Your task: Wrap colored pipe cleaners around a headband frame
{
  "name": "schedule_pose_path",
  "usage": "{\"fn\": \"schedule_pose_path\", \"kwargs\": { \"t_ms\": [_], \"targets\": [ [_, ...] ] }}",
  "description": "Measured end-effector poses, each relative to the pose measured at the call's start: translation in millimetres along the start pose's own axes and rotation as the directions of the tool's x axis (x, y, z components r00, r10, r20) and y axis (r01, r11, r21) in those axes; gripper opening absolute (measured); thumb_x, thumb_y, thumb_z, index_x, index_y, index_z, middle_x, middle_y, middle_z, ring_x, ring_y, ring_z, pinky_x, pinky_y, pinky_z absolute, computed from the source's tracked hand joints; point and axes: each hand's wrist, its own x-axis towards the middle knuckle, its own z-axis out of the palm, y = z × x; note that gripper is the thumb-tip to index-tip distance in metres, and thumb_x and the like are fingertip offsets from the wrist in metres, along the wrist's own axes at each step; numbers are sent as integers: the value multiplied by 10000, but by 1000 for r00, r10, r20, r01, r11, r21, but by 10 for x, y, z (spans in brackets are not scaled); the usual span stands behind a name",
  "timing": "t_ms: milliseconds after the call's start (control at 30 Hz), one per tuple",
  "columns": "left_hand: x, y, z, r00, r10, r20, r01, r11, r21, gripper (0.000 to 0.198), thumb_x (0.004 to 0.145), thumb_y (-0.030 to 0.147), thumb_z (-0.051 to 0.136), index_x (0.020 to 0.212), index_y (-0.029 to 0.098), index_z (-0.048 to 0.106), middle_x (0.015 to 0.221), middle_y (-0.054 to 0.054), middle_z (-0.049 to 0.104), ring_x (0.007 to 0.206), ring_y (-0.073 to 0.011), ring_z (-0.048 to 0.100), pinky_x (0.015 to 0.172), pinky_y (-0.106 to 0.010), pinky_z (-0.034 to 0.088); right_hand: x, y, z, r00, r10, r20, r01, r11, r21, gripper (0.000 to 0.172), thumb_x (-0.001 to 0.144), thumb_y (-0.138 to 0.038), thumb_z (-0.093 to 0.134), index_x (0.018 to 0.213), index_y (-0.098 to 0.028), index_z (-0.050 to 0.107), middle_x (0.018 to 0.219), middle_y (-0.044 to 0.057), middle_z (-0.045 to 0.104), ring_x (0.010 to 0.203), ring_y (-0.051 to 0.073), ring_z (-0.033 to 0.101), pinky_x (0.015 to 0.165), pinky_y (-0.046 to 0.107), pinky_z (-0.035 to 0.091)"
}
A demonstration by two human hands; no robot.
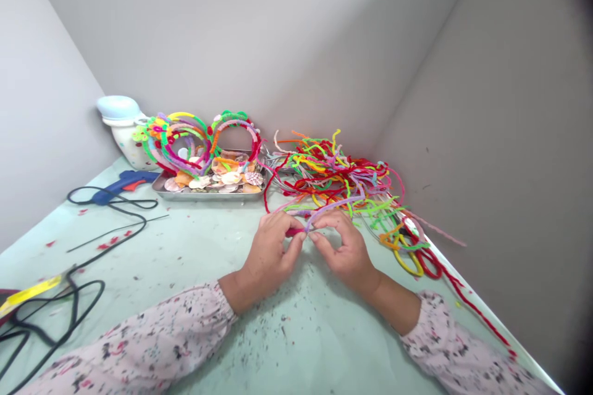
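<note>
Above the middle of the table, my left hand pinches a band wrapped in red fuzzy pipe cleaner between thumb and fingers. Close against it, my right hand is closed in a pinch on a lilac pipe cleaner. The lilac strand bends at the band and its free end rises toward the back right. Just behind the fingertips shows a purple and red curved piece; the hands partly hide it, so I cannot tell if it belongs to the same band.
A metal tray of seashells bears several colourful headbands. Loose pipe cleaners are heaped at the back right, with scissors beside them. At left are a blue glue gun, black cord and a white blue-lidded container.
</note>
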Motion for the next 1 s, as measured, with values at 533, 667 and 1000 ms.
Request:
{"fn": "schedule_pose_path", "kwargs": {
  "t_ms": [533, 667, 1000],
  "targets": [
    [5, 0, -22, 999, 24, 30, -23, 998, -59, 115, 906, 197, 435, 916, 193, 549, 881, -39, 590, 871, -189, 525, 849, -362, 394, -9, 67, 4, 988, -153, 23, 154, 969, -194, 136, 849, -178, 585, 950, -266, 611, 896, 25, 639, 877, 198, 574, 828, 394, 426],
    [7, 3, -27, 999, 28, 32, -27, 999, -47, 116, 904, 194, 441, 910, 185, 557, 871, -35, 592, 859, -181, 527, 836, -350, 391, -14, 70, -3, 982, -186, 33, 188, 955, -229, 180, 841, -151, 592, 983, -261, 592, 905, 29, 634, 883, 197, 569, 835, 395, 420],
    [11, -6, -29, 999, 43, 31, -42, 999, -29, 115, 907, 193, 440, 905, 186, 555, 855, -38, 588, 847, -184, 523, 827, -358, 386, -10, 64, 6, 981, -190, 31, 191, 946, -260, 184, 853, -167, 577, 1007, -265, 593, 939, 40, 634, 905, 205, 568, 836, 401, 421]
  ]
}}
